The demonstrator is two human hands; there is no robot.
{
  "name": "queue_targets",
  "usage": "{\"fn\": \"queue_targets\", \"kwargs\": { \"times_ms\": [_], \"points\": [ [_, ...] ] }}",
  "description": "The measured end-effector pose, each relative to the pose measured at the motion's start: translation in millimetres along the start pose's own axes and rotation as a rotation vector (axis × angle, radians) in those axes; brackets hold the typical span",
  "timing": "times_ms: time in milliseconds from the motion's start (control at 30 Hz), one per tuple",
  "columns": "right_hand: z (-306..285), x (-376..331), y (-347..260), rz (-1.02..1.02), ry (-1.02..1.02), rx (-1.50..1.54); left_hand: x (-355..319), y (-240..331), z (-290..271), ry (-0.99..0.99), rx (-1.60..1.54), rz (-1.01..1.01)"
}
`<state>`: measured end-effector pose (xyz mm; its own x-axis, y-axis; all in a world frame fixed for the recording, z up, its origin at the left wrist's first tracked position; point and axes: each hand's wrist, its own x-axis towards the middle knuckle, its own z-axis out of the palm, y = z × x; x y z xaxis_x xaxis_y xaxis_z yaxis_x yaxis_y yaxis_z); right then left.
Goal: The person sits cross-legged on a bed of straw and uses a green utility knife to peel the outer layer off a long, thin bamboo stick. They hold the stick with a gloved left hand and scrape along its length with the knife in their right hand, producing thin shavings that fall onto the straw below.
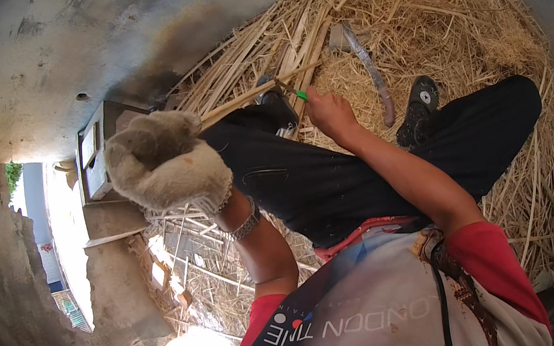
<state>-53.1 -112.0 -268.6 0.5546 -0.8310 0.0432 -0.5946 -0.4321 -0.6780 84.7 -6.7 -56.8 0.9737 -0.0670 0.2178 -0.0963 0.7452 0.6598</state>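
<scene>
A thick, soiled cloth glove covers my left hand (pixel 161 159), its fingers curled closed around one end of a pale bamboo strip (pixel 236 101). From the glove the strip runs to the right, past my shoe. My bare right hand (pixel 332 116) grips a small green-handled knife (pixel 300 94). Most of the handle is hidden inside the fist. The knife's thin dark blade points up and left, reaching the strip; whether it touches or only overlaps it I cannot tell.
Straw-like shavings (pixel 442 21) cover the floor. A long curved blade with a wooden handle (pixel 387 104) lies between my feet. Long split bamboo strips (pixel 264 50) are piled by the back wall (pixel 124 45). A box-like object (pixel 95 159) stands at the left, near a bright opening.
</scene>
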Motion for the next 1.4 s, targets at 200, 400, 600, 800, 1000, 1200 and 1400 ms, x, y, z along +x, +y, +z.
{"fn": "queue_targets", "kwargs": {
  "times_ms": [200,400,600,800,1000,1200,1400],
  "points": [
    [-17,18,10,0.032,-0.212,0.086,-11,6,18,-0.072,-0.005,-0.054],
    [-68,-13,-24,0.01,-0.117,0.331,-58,23,30,-0.172,0.04,-0.068],
    [-54,-23,-26,-0.025,-0.019,0.183,-89,28,42,-0.224,0.092,-0.042],
    [-43,-25,-17,0.037,0.054,0.166,-94,27,51,-0.287,0.156,0.031],
    [-45,-9,-32,0.063,-0.055,0.138,-92,24,51,-0.221,0.209,0.062],
    [23,-2,165,0.344,-0.321,-0.286,-75,31,116,-0.88,1.572,-0.309],
    [-53,53,59,0.286,-0.124,0.038,-53,-7,36,0.095,0.089,0.234]
  ]
}}
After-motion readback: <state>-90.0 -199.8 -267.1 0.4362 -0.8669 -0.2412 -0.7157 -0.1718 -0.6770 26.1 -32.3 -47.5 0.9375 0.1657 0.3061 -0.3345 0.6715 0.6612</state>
